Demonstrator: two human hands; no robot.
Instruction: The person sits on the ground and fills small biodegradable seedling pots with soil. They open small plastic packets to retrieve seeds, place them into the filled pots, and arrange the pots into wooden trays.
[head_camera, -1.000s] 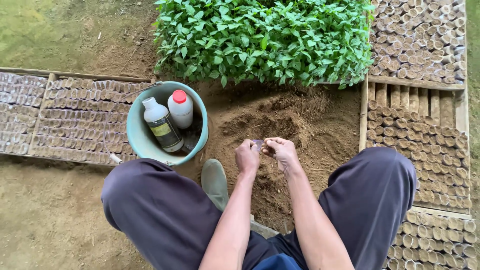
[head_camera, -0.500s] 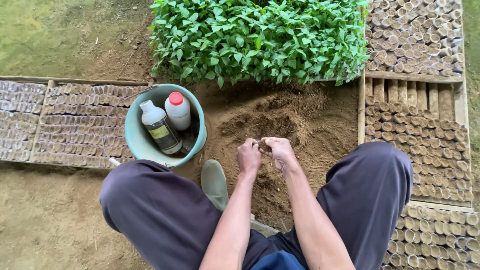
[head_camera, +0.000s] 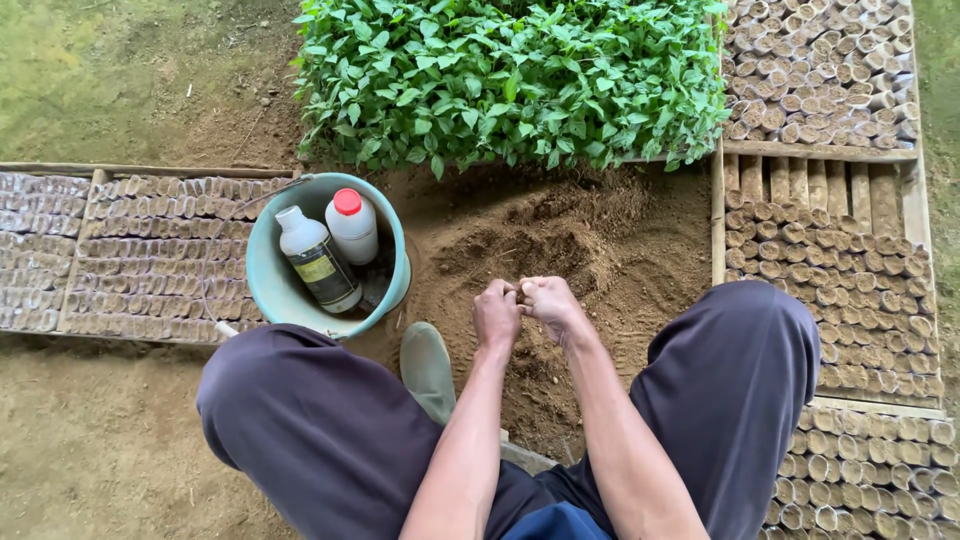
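Your left hand (head_camera: 496, 312) and right hand (head_camera: 551, 303) meet over the soil heap (head_camera: 560, 250), fingers curled tight on something small I cannot make out, bucket (head_camera: 270, 280) beside, seedlings (head_camera: 510, 75) beyond.

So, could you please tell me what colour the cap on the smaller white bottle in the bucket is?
Red; the cap shows clearly in the head view.

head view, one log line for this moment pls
left hand + right hand: pinching small soil-filled pot between fingertips | below: loose brown soil heap | left: teal plastic bucket, two bottles
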